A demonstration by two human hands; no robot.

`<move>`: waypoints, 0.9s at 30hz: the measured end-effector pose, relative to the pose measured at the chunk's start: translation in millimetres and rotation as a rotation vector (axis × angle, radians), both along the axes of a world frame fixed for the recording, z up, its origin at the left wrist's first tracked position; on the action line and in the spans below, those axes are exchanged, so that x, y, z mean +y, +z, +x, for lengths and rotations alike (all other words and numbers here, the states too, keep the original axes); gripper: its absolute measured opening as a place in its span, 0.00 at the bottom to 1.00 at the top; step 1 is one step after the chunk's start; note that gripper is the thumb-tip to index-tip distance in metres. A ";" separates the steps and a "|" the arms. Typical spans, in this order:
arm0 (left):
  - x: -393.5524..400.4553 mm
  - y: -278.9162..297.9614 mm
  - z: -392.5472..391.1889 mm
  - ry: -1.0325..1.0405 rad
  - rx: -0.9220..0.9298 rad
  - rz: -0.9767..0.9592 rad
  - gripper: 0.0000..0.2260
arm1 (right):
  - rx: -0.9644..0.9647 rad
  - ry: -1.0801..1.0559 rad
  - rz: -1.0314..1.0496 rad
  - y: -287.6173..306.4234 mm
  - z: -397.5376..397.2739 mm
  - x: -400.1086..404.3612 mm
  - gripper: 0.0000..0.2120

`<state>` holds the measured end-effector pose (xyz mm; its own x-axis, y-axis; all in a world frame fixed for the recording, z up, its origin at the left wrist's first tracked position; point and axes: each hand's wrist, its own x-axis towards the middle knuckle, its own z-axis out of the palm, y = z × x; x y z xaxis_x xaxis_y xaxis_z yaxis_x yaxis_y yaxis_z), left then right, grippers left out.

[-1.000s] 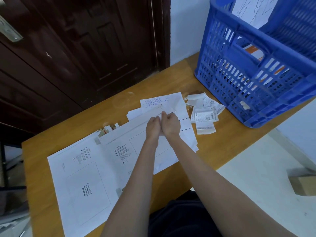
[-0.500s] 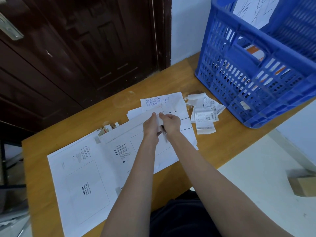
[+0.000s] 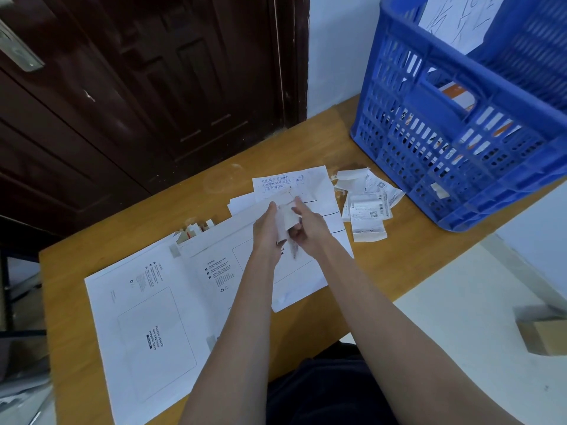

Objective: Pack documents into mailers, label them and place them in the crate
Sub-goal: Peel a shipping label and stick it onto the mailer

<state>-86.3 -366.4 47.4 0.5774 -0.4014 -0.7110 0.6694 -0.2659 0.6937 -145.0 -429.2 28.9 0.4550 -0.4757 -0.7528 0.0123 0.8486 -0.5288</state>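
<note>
The left hand (image 3: pixel 267 229) and right hand (image 3: pixel 308 226) are both pinching a small white label strip (image 3: pixel 285 219) above the flat mailers (image 3: pixel 190 289), apparently peeling its backing for sticking. Spare labels (image 3: pixel 366 204) are lying right, near the far-right blue crate (image 3: pixel 460 124).

"How's my feed?"
"Soft, even daylight; I see faint shadows under the hands (image 3: pixel 288 228); slight motion blur there; wide-angle bending at the crate (image 3: pixel 460 124); door (image 3: pixel 138 87) dim."
</note>
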 end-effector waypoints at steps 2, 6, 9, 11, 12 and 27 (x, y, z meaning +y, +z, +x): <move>0.5 1.9 0.8 -0.083 -0.158 0.073 0.10 | 0.030 0.080 0.077 2.8 -1.4 -4.9 0.27; 3.2 -0.1 -2.1 -0.222 -0.331 0.058 0.14 | 0.264 0.302 -0.055 8.8 5.4 -4.3 0.29; 3.5 -2.0 -1.4 -0.217 -0.356 0.029 0.15 | 0.310 0.246 -0.117 4.0 11.7 0.1 0.25; 2.1 -2.2 0.0 -0.188 -0.338 0.019 0.14 | 0.242 0.190 -0.078 1.2 14.3 1.4 0.24; 1.5 -1.8 0.3 -0.170 -0.319 0.012 0.13 | 0.213 0.182 -0.053 1.3 14.4 1.4 0.20; -0.4 0.1 1.4 0.133 0.172 -0.139 0.10 | 0.064 -0.035 0.100 4.2 11.7 1.8 0.11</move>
<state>-84.9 -366.7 47.5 0.5068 -0.4307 -0.7468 0.8035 -0.0777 0.5901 -133.3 -427.4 33.1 0.3889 -0.4119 -0.8241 0.0123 0.8967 -0.4424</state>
